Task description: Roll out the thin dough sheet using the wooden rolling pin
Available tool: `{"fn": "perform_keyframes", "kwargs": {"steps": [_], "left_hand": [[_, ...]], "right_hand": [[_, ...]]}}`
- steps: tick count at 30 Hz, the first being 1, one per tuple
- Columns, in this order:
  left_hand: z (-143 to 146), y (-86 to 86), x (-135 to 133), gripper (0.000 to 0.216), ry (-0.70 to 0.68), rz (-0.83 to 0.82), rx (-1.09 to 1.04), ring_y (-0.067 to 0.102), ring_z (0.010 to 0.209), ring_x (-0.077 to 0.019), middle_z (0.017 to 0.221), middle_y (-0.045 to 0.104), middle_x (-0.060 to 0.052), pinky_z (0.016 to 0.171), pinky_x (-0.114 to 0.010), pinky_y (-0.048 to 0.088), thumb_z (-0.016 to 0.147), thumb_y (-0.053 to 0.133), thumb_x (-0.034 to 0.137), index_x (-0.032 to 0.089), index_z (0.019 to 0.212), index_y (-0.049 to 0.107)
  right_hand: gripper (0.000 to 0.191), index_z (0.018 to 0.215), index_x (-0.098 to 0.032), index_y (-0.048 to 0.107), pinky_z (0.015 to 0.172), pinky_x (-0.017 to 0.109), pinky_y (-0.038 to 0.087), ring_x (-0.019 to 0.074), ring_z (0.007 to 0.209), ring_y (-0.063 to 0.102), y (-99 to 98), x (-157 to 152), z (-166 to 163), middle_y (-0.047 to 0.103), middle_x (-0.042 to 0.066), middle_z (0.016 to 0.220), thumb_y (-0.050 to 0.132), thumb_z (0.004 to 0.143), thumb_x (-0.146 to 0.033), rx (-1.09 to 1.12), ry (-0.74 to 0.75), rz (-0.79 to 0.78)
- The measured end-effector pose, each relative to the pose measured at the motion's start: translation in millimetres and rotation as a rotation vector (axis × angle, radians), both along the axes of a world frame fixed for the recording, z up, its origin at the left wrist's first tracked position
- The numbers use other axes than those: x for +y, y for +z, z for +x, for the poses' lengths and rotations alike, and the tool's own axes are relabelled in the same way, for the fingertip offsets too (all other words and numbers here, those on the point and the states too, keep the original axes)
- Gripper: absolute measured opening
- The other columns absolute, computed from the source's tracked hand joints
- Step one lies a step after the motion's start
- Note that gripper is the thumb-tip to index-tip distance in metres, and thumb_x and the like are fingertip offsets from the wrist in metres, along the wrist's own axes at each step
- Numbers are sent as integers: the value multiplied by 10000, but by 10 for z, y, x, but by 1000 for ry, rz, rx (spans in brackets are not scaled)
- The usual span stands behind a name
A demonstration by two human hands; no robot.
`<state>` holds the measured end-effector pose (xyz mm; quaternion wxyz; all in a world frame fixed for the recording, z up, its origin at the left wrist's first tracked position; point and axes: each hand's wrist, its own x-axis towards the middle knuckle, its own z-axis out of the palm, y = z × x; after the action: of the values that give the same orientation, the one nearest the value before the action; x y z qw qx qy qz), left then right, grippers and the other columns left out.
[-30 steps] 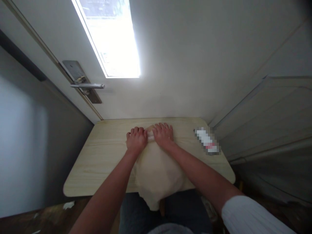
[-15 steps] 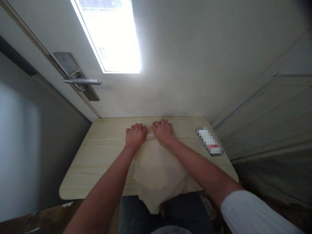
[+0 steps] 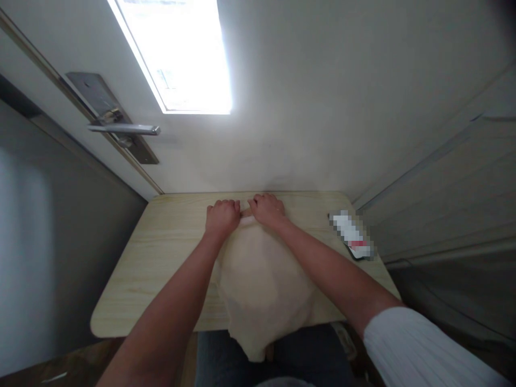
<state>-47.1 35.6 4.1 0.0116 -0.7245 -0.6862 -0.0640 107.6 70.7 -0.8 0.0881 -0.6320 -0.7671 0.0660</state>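
A thin, pale beige cloth (image 3: 260, 269) is spread over the middle of the table, its lower end hanging past the front edge above my lap. What kind of cloth article it is, I cannot make out. My left hand (image 3: 223, 217) is closed over the left part of its far edge, knuckles up. Close beside it, my right hand (image 3: 266, 209) grips the same edge with curled fingers. In the small gap between the hands shows a light band and a brownish strip (image 3: 246, 213). My fingertips are hidden beneath the hands.
The wood-grain table (image 3: 161, 258) stands against a white door with a metal handle (image 3: 124, 129) and a bright window pane (image 3: 189, 59). A blurred, phone-like object (image 3: 350, 235) lies at the right side of the table. Walls or panels rise at left and right.
Both hands stay on the cloth's far edge and sit slightly farther toward the door. The cloth looks a little flatter and more stretched. The camera view has shifted slightly.
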Motion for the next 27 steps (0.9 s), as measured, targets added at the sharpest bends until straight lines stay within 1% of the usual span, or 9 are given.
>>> {"fn": "perform_keyframes", "kwargs": {"steps": [4, 8, 11, 13, 16, 19, 22, 25, 27], "left_hand": [[-14, 13, 77, 613, 2, -12, 1, 626, 999, -313, 997, 715, -157, 858, -475, 449, 1009, 145, 436, 170, 983, 697], [-24, 27, 129, 637, 19, -28, -8, 625, 1019, -315, 1016, 716, -165, 874, -476, 446, 1007, 130, 448, 173, 1003, 704], [-19, 36, 129, 636, 35, -47, -18, 623, 1029, -311, 1033, 713, -168, 886, -472, 438, 1005, 132, 452, 173, 1018, 703], [-9, 39, 99, 624, 38, -57, -27, 619, 1034, -307, 1045, 706, -168, 892, -468, 435, 1006, 136, 447, 167, 1033, 693], [22, 37, -3, 580, 52, -30, -35, 599, 1062, -308, 1096, 682, -172, 894, -461, 436, 1007, 154, 431, 156, 1096, 657], [72, 29, -169, 529, 45, 54, -40, 568, 1117, -314, 1175, 653, -162, 905, -464, 432, 1008, 187, 433, 176, 1169, 620], [138, 23, -372, 492, 21, 117, -54, 531, 1189, -302, 1288, 617, -132, 983, -479, 393, 1009, 224, 447, 216, 1264, 576], [203, 19, -572, 493, 33, 123, -62, 501, 1242, -288, 1364, 586, -111, 1053, -498, 343, 1011, 228, 465, 235, 1309, 546], [237, 16, -690, 505, 35, 119, -69, 492, 1259, -286, 1389, 575, -109, 1071, -508, 329, 1010, 225, 483, 238, 1322, 537]], "right_hand": [[525, 1075, -206, 718, 852, 366, 464, 259, 1019, 633, -9, 83, -24, 703, 125, 1105, 298, 1011, -515, 14, 2, -18], [588, 1104, -177, 715, 855, 376, 461, 269, 1011, 646, 4, 129, -38, 711, 148, 1106, 259, 1012, -538, 32, -13, -52], [620, 1120, -169, 708, 859, 387, 460, 276, 1011, 648, 8, 130, -35, 710, 154, 1107, 241, 1011, -562, 37, -18, -65], [599, 1114, -177, 704, 861, 382, 458, 269, 1009, 644, 2, 104, -28, 705, 144, 1113, 252, 1012, -556, 41, -29, -55], [545, 1102, -185, 694, 860, 368, 452, 260, 1021, 627, -11, 2, -7, 693, 128, 1122, 279, 1016, -529, 43, -40, 11], [520, 1097, -186, 684, 855, 365, 436, 262, 1038, 595, -16, -181, 33, 681, 123, 1112, 284, 1023, -510, 32, -48, 81], [511, 1099, -198, 675, 874, 377, 405, 263, 1072, 546, -21, -411, 93, 668, 120, 1124, 264, 1033, -494, 23, -25, 123], [504, 1116, -204, 662, 934, 406, 356, 267, 1096, 512, -36, -635, 155, 659, 121, 1150, 251, 1039, -485, 20, 0, 182], [471, 1160, -208, 643, 977, 424, 320, 267, 1117, 499, -50, -760, 187, 651, 120, 1186, 280, 1036, -481, 23, -3, 213]]}}
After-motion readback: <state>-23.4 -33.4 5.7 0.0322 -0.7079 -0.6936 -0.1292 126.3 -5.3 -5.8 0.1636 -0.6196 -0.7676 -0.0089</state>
